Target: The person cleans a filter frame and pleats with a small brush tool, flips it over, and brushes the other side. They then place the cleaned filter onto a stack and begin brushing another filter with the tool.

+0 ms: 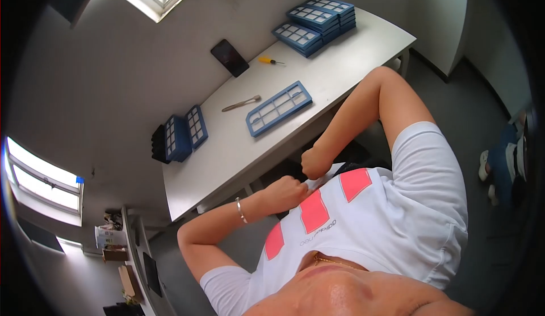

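Observation:
My left hand (pixel 285 194), with a bracelet at its wrist, is closed at the front hem of the white T-shirt (pixel 392 219). Just beyond it, my right hand (pixel 317 161) is also closed, and a bit of white cloth stretches between the two fists. Both hands are off the table, near my waist. On the white table (pixel 227 168) ahead lies a single blue frame (pixel 279 108) with a grid of openings. Beside this frame rests a thin metal tool (pixel 241 103) with a wider tip.
Blue gridded frames are stacked at the table's far right (pixel 321 24); several more stand upright at its left end (pixel 184 131). A yellow-handled screwdriver (pixel 271 60) lies near a dark phone (pixel 230 58) leaning on the wall. Another person (pixel 508 160) is at the far right.

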### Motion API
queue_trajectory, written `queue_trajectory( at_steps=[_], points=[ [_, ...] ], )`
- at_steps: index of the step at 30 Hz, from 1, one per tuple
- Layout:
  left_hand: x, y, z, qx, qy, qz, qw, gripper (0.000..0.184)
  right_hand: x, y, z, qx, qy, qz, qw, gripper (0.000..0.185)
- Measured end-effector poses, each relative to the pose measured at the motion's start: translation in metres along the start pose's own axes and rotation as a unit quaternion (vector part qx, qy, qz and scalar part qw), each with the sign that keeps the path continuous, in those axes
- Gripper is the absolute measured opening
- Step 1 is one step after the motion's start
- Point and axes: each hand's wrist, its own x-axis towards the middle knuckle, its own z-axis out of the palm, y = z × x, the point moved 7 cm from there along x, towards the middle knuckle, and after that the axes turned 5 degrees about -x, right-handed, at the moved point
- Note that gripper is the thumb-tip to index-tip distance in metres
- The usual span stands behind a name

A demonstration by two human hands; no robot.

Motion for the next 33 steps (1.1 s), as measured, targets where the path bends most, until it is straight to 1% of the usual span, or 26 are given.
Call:
queue_trajectory(
  at_steps=[1,2,3,5,6,7,8,9,10,11,12,13,15,16,17,19,20,21,22,23,24,25,27,30,31,33],
  points=[
    [-0.014,0.003,0.005,-0.018,-0.009,-0.011,1.000,0.011,-0.018,-0.010,0.008,-0.083,-0.057,-0.046,0.994,0.019],
    [-0.030,0.008,0.012,-0.037,-0.018,-0.023,0.999,0.012,-0.039,-0.010,0.014,-0.061,-0.062,-0.029,0.996,0.020],
    [-0.051,0.012,0.017,-0.053,0.023,-0.063,0.996,0.013,-0.064,-0.011,0.020,-0.052,-0.075,0.010,0.996,0.020],
    [-0.086,0.029,0.013,-0.100,0.131,-0.163,0.973,0.014,-0.124,-0.012,0.018,0.089,0.011,0.140,0.986,0.017],
    [-0.108,0.042,0.006,-0.129,0.194,-0.222,0.947,0.019,-0.156,-0.013,0.022,0.144,0.065,0.223,0.962,0.013],
    [-0.141,0.049,0.026,-0.152,0.269,-0.317,0.897,0.025,-0.186,-0.016,0.035,0.186,0.121,0.328,0.918,0.010],
    [-0.170,0.055,0.059,-0.176,0.354,-0.399,0.827,0.031,-0.219,-0.024,0.044,0.228,0.179,0.440,0.850,0.006],
    [-0.209,0.071,0.100,-0.198,0.475,-0.500,0.697,0.034,-0.246,-0.035,0.066,0.246,0.219,0.522,0.787,0.003],
    [-0.246,0.095,0.135,-0.219,0.556,-0.596,0.535,0.037,-0.251,-0.040,0.074,0.253,0.209,0.522,0.788,0.003],
    [-0.241,0.097,0.127,-0.230,0.541,-0.608,0.533,0.037,-0.259,-0.043,0.079,0.245,0.230,0.556,0.760,0.005],
    [-0.239,0.096,0.103,-0.216,0.578,-0.621,0.484,0.036,-0.262,-0.047,0.084,0.243,0.248,0.584,0.734,0.007],
    [-0.233,0.091,0.083,-0.195,0.619,-0.630,0.426,0.034,-0.249,-0.036,0.068,0.284,0.259,0.508,0.771,0.012],
    [-0.191,0.049,0.037,-0.235,0.471,-0.533,0.662,0.025,-0.224,-0.005,0.032,0.244,0.301,0.394,0.833,0.018],
    [-0.173,0.028,0.024,-0.253,0.415,-0.480,0.730,0.025,-0.209,0.016,0.015,0.216,0.312,0.369,0.848,0.020],
    [-0.152,0.007,0.014,-0.269,0.360,-0.419,0.789,0.024,-0.193,0.034,-0.005,0.161,0.351,0.321,0.865,0.021],
    [-0.121,-0.039,-0.005,-0.349,0.300,-0.329,0.824,0.019,-0.167,0.075,-0.033,0.155,0.416,0.251,0.860,0.026],
    [-0.111,-0.062,-0.022,-0.322,0.291,-0.307,0.847,0.018,-0.157,0.091,-0.048,0.113,0.451,0.239,0.852,0.029],
    [-0.106,-0.088,-0.034,-0.324,0.320,-0.294,0.840,0.017,-0.144,0.112,-0.051,0.100,0.417,0.241,0.871,0.042],
    [-0.101,-0.114,-0.049,-0.281,0.339,-0.272,0.856,0.016,-0.135,0.126,-0.053,0.106,0.413,0.233,0.874,0.042],
    [-0.099,-0.142,-0.062,-0.249,0.361,-0.273,0.856,0.015,-0.128,0.139,-0.054,0.092,0.421,0.257,0.865,0.054],
    [-0.098,-0.175,-0.068,-0.223,0.371,-0.272,0.860,0.016,-0.123,0.153,-0.056,0.074,0.425,0.281,0.857,0.067],
    [-0.098,-0.206,-0.072,-0.180,0.364,-0.301,0.863,0.023,-0.114,0.170,-0.049,0.144,0.347,0.306,0.875,0.093],
    [-0.103,-0.264,-0.062,-0.047,0.380,-0.359,0.851,0.039,-0.105,0.187,-0.044,0.139,0.305,0.297,0.894,0.097],
    [-0.099,-0.314,-0.047,-0.014,0.376,-0.391,0.840,0.029,-0.089,0.207,-0.037,0.151,0.255,0.272,0.916,0.108],
    [-0.099,-0.322,-0.046,-0.020,0.374,-0.401,0.836,0.029,-0.084,0.210,-0.038,0.168,0.241,0.254,0.922,0.108],
    [-0.098,-0.343,-0.033,-0.199,0.330,-0.442,0.810,0.021,-0.079,0.218,-0.043,0.184,0.229,0.225,0.929,0.107]
  ],
)
